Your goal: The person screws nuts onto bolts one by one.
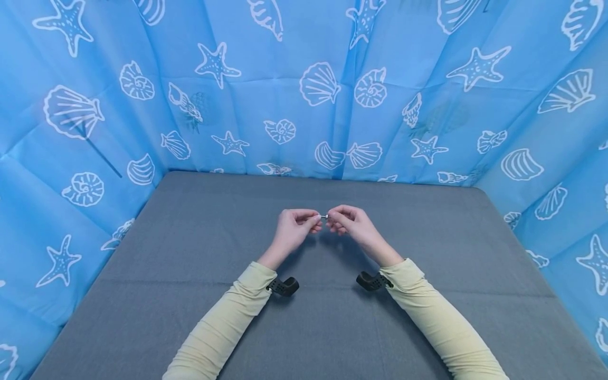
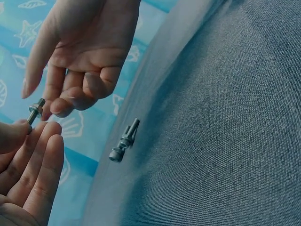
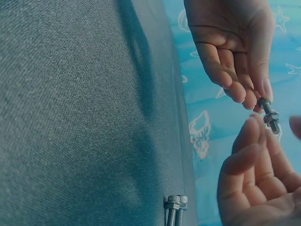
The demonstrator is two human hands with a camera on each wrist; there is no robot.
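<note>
Between the thumb and forefinger of my left hand (image 1: 293, 228) a small metal bolt (image 2: 33, 115) is pinched by its head end. A nut (image 3: 271, 117) sits partway along the shank, and the threaded tip sticks out beyond it toward my right hand (image 1: 356, 226). The right thumb is lifted off the nut, with a gap showing in both wrist views. Its forefinger tip lies right beside the nut, the other fingers loosely bent. Both hands are raised over the grey table.
More bolts with nuts (image 2: 125, 140) lie together on the grey cloth-covered table (image 1: 228, 327) below the hands; the hands hide them in the head view. Black wrist bands (image 1: 284, 286) stick out from the pale sleeves. A blue shell-print curtain (image 1: 285, 58) surrounds the table's back and sides.
</note>
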